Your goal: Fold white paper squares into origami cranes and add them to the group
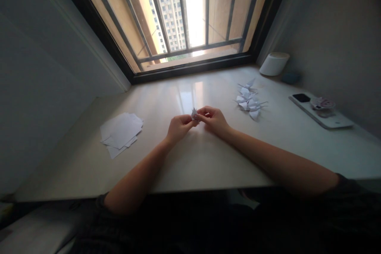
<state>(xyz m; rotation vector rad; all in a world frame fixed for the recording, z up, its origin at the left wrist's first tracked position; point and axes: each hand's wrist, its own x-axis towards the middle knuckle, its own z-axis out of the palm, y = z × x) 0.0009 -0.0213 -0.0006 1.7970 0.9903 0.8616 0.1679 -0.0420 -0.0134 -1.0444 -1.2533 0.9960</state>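
A small piece of folded white paper (194,113) is pinched between my two hands, just above the middle of the pale tabletop. My left hand (179,126) grips its left side with thumb and fingers. On the other side, the thumb and fingers of my right hand (214,120) close on it. Pointed tips of the paper stick up between the fingertips, while its lower part is mostly hidden by them. Several folded white paper cranes (249,100) lie in a cluster to the right of my right hand. Left of my left hand rests a loose stack of white paper sheets (121,130).
At the right, a white phone (342,120) lies with a round grip on its back. A white cylindrical object (274,64) and a small dark object (291,77) stand near the right wall. Beyond the white table (208,166) is a barred window (196,57).
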